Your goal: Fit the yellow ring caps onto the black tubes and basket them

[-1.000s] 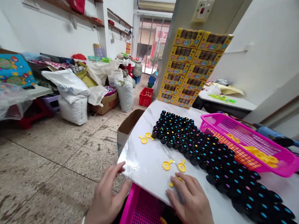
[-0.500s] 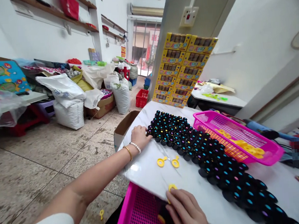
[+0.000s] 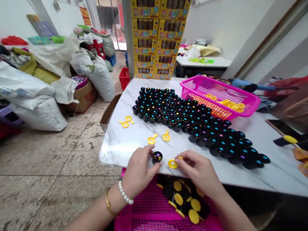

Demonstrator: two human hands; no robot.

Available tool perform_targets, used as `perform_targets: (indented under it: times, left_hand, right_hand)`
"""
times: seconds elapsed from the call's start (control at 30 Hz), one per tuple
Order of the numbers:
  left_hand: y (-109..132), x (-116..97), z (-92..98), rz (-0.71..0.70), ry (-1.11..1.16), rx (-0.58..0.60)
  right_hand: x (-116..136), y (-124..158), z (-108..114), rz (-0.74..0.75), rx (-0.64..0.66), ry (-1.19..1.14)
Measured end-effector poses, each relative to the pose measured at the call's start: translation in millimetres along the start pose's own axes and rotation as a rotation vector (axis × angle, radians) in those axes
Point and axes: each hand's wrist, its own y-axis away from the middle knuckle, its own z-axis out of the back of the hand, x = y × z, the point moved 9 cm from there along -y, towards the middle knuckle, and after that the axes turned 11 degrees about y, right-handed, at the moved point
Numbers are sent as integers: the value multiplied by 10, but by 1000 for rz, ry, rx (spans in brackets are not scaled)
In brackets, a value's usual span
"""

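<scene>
Between thumb and fingers, my left hand point(image 3: 139, 170) holds a small black cup point(image 3: 157, 157) with coloured dots inside, at the table's front edge. Just to its right, my right hand point(image 3: 199, 170) pinches the tab of a yellow ring point(image 3: 172, 163). Behind them, two loose yellow rings with tabs point(image 3: 166, 136) lie on the white tabletop, and two more point(image 3: 125, 124) lie farther left. Tight rows of black cups point(image 3: 175, 112) spread across the table. Below my hands, a pink basket point(image 3: 136, 223) holds black pieces with yellow discs point(image 3: 194, 216).
A second pink basket point(image 3: 254, 100) with yellow rings stands behind the rows. Stacked yellow boxes point(image 3: 150, 34) rise at the table's back. A phone point(image 3: 279, 127) lies at the right. White sacks point(image 3: 38, 110) and a cardboard box point(image 3: 84, 97) stand on the floor at left.
My left hand has come back from the far rows with a black cup. My right hand has moved up from the lower basket to a yellow ring. The view has shifted down.
</scene>
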Motion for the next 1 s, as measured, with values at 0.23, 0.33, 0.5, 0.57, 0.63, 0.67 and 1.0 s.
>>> perform_targets:
  times: [0.23, 0.33, 0.5, 0.57, 0.63, 0.67, 1.0]
  left_hand:
    - [40, 31, -76, -46, -37, -77]
    - [58, 29, -82, -44, -52, -75]
    - [46, 24, -94, -52, -51, -47]
    - [37, 29, -83, -50, -45, -51]
    - [35, 31, -71, -50, -39, -60]
    - [36, 30, -69, -51, -38, -61]
    - [49, 34, -61, -51, -59, -60]
  right_hand:
    - [39, -109, 9, -79, -38, -272]
    - [13, -130, -2, -8, -44, -200]
    - [-95, -154, -41, 32, -48, 10]
    - [-113, -181, 1, 26, -95, 82]
    - [-142, -214, 3, -3, -75, 63]
    - [-162, -228, -22, -22, -32, 9]
    - [110, -185, -222, -27, 121, -239]
